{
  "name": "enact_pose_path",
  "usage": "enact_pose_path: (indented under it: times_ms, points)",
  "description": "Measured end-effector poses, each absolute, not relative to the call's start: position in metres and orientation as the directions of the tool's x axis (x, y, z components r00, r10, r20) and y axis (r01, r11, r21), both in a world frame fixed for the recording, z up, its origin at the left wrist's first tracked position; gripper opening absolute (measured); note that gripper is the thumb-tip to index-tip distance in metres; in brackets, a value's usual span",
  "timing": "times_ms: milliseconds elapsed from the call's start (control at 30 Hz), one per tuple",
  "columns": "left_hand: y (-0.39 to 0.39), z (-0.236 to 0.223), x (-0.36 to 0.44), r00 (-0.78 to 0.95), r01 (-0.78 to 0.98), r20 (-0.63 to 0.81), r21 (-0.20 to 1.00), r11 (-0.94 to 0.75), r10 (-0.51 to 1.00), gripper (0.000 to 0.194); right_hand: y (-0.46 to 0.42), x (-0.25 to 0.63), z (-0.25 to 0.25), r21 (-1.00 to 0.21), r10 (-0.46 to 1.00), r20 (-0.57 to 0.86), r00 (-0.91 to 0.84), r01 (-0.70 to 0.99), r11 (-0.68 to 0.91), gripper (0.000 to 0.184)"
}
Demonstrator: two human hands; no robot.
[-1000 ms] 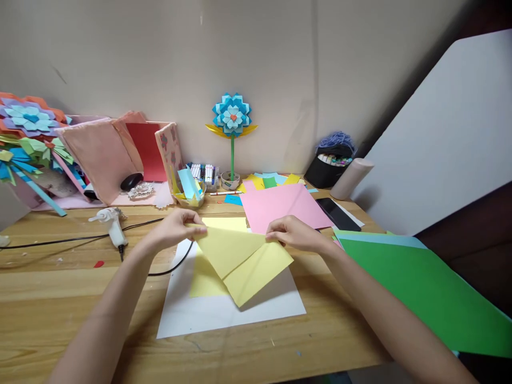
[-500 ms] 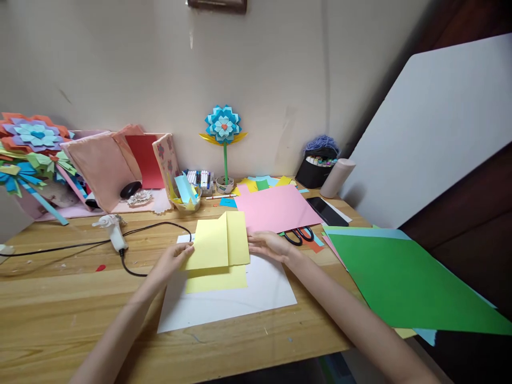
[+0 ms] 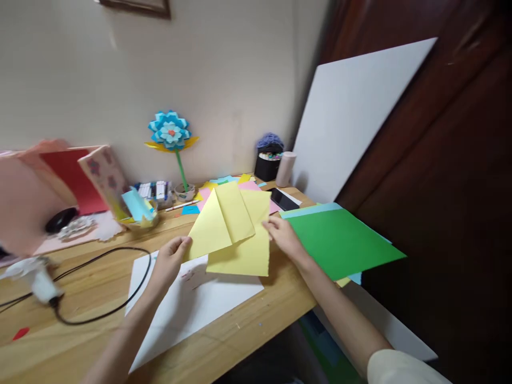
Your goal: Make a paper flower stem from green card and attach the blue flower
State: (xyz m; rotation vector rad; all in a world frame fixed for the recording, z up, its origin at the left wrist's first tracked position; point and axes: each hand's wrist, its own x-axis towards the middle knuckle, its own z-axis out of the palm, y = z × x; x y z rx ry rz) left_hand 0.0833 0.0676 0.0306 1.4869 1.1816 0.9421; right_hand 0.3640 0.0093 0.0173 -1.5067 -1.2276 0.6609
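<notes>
My left hand (image 3: 171, 261) pinches the left edge of a folded piece of yellow paper (image 3: 210, 226), which is tilted and held above the desk. In my right hand (image 3: 285, 234) is the right edge of a second yellow paper sheet (image 3: 256, 253), gripped between thumb and fingers. The folded piece overlaps the front of that sheet. Under both lies a white sheet of paper (image 3: 212, 304) with faint marks on it. Pink paper (image 3: 252, 185) shows partly behind the yellow ones.
A glue gun (image 3: 38, 280) with a looping black cable lies at left. Behind stand a blue paper flower (image 3: 170, 130), a container of paper strips (image 3: 140, 210), a marker holder (image 3: 268, 165) and a pink cylinder (image 3: 285, 169). A phone (image 3: 284, 199) and green paper (image 3: 336, 240) lie right.
The view has swung right. Both yellow papers are now lifted off the white sheet and tilted. My right hand, earlier beside the papers with fingers extended, has closed on the lower sheet.
</notes>
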Motion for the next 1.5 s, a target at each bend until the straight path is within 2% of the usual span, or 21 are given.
enact_pose_path:
  times_ms: [100,200,267,367,433,500,567,600,667,733,800,900,1000,1067,1200,1400,1500]
  points:
    - [0.075,0.023,0.148,0.348,0.139,-0.009,0.989,-0.042,0.937,0.035,-0.036,0.443,0.014,-0.930,0.728,0.223,0.648,0.365,-0.040,0.027]
    - [0.074,0.008,0.214,0.483,0.083,-0.054,0.996,0.016,0.874,0.029,-0.078,0.506,0.003,-0.861,0.477,0.268,0.837,0.431,-0.271,0.033]
    - [0.069,-0.002,0.249,0.567,0.069,-0.111,0.994,0.088,0.816,0.025,-0.097,0.533,-0.004,-0.830,0.395,0.272,0.878,0.421,-0.365,0.034]
    - [0.060,-0.010,0.279,0.597,0.073,-0.163,0.986,0.149,0.786,0.023,-0.110,0.547,-0.010,-0.804,0.334,0.255,0.907,0.391,-0.448,0.028]
    - [0.058,-0.010,0.281,0.589,0.088,-0.167,0.986,0.142,0.791,0.024,-0.109,0.542,-0.009,-0.779,0.282,0.271,0.921,0.381,-0.497,0.028]
    - [0.061,-0.008,0.271,0.551,0.113,-0.142,0.989,0.096,0.822,0.026,-0.100,0.526,-0.005,-0.738,0.234,0.352,0.907,0.422,-0.527,0.035]
    - [0.070,-0.006,0.250,0.462,0.148,-0.085,0.989,0.017,0.883,0.028,-0.080,0.501,-0.001,-0.684,0.310,0.442,0.842,0.540,-0.490,0.034]
    - [0.075,-0.005,0.237,0.400,0.169,-0.049,0.985,-0.021,0.915,0.029,-0.066,0.486,0.000,-0.678,0.441,0.436,0.784,0.609,-0.411,0.030]
    - [0.084,-0.005,0.209,0.267,0.203,0.002,0.977,-0.058,0.964,0.032,-0.036,0.452,-0.001,-0.725,0.774,0.307,0.553,0.663,-0.187,0.021]
    - [0.090,-0.006,0.180,0.149,0.232,-0.008,0.972,-0.027,0.989,0.035,-0.005,0.416,-0.006,-0.725,0.916,0.204,0.346,0.682,-0.096,0.016]
    - [0.092,-0.006,0.153,0.064,0.247,-0.016,0.969,0.000,0.998,0.038,0.020,0.386,-0.010,-0.603,0.945,0.173,0.278,0.788,-0.121,0.016]
    - [0.089,-0.008,0.118,0.021,0.222,-0.002,0.975,-0.002,1.000,0.042,0.043,0.358,-0.010,-0.421,0.920,0.173,0.351,0.871,-0.253,0.020]
    - [0.085,-0.008,0.091,-0.016,0.182,0.007,0.983,-0.004,1.000,0.044,0.054,0.352,-0.005,-0.324,0.872,0.131,0.471,0.852,-0.411,0.027]
    - [0.081,-0.008,0.078,-0.056,0.178,0.025,0.984,-0.015,0.998,0.044,0.059,0.353,-0.001,-0.280,0.865,0.082,0.495,0.844,-0.457,0.033]
    - [0.078,-0.007,0.057,-0.106,0.191,0.059,0.981,-0.038,0.993,0.043,0.064,0.361,0.009,-0.288,0.922,-0.022,0.386,0.881,-0.376,0.043]
    - [0.087,-0.008,0.030,-0.170,0.174,0.092,0.983,-0.062,0.981,0.039,0.070,0.383,0.049,-0.329,0.966,-0.244,0.080,0.931,-0.160,0.015]
    - [0.092,-0.008,0.019,-0.208,0.157,0.077,0.987,-0.044,0.975,0.039,0.068,0.396,0.086,-0.296,0.948,-0.311,-0.064,0.955,-0.033,0.014]
